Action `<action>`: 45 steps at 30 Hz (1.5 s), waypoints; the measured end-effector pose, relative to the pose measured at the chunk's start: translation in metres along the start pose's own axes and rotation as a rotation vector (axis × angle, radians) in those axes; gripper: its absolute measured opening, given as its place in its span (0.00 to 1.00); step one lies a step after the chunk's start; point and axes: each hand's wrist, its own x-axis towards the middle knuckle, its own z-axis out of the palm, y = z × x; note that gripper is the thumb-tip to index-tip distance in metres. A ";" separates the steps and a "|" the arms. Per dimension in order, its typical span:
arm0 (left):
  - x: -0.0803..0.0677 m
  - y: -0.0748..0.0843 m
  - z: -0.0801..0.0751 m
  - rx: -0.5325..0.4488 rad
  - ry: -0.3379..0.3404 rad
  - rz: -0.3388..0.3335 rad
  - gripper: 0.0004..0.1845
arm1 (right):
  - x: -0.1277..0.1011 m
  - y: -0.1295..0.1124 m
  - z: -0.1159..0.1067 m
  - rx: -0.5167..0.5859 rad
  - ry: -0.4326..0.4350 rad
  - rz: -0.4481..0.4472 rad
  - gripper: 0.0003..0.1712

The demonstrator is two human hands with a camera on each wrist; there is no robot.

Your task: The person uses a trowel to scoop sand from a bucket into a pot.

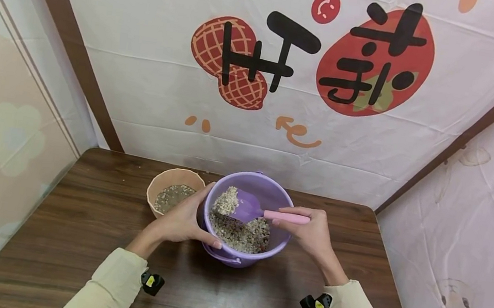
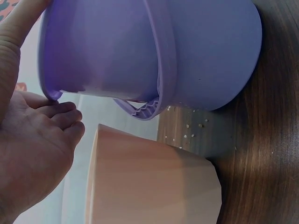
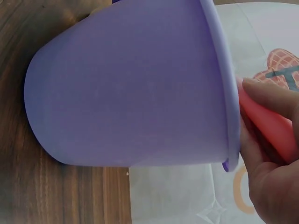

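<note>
A purple bucket (image 1: 266, 185) stands on the table, with pale, gravel-like granules (image 1: 241, 235) in its bottom. My left hand (image 1: 183, 222) holds the bucket's left rim, its thumb at the near side and its fingers towards the far side. With my right hand (image 1: 312, 231) I grip the pink handle of a small shovel (image 1: 247, 207). Its purple blade lies within the bucket's mouth, above the granules, and carries a heap of them. In the right wrist view, the bucket wall (image 3: 126, 93) hides the blade.
Left of the bucket, close to my left hand, stands a peach faceted pot (image 1: 153, 188) with similar grainy material inside. A few loose grains (image 2: 188, 126) lie on the wooden table (image 1: 77, 235). Printed cloth walls (image 1: 144, 78) rise behind and at both sides.
</note>
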 end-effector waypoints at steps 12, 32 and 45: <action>-0.001 0.002 -0.001 0.015 0.007 -0.001 0.77 | -0.007 0.006 -0.006 0.065 0.043 0.001 0.20; -0.024 -0.005 -0.041 0.161 0.238 -0.101 0.73 | -0.007 0.009 -0.006 0.082 0.044 0.004 0.19; -0.038 -0.049 -0.061 0.224 0.293 -0.266 0.79 | -0.008 0.009 -0.006 0.072 0.047 -0.026 0.19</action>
